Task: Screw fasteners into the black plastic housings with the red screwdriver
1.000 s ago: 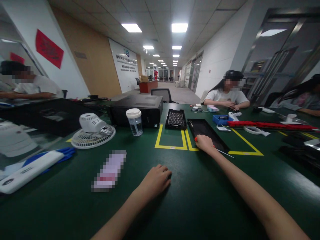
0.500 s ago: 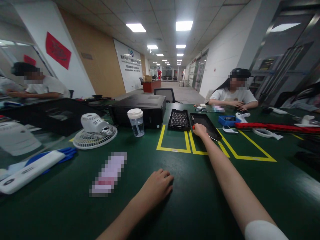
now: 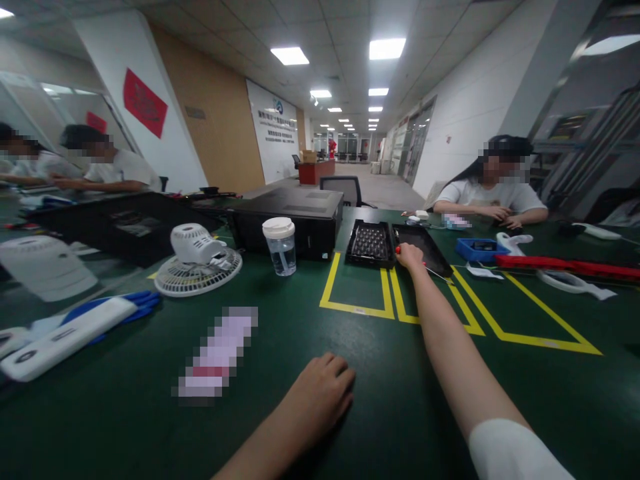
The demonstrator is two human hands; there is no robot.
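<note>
My right hand (image 3: 411,256) reaches forward, its fingers closed around a screwdriver. The screwdriver's red handle end (image 3: 399,250) pokes out on the left of the fist, and its thin metal shaft (image 3: 439,275) comes out on the right. This hand is over the near left part of a shallow black tray (image 3: 427,247). Just left of it is a second black tray (image 3: 370,243) with rows of small dark pieces or pockets in it. My left hand (image 3: 325,393) rests palm down on the green table, its fingers loosely curled under and nothing visible in them.
Yellow tape outlines (image 3: 357,311) mark the table (image 3: 280,333). Leftward are a lidded cup (image 3: 281,247), a white fan (image 3: 199,260), a black computer case (image 3: 287,220) and a pixelated flat item (image 3: 220,353). Right are a blue bin (image 3: 480,249) and a person (image 3: 495,190).
The view has turned slightly left, so the scene sits further right. My right hand keeps hold of the screwdriver at the black tray. My left hand stays resting on the table.
</note>
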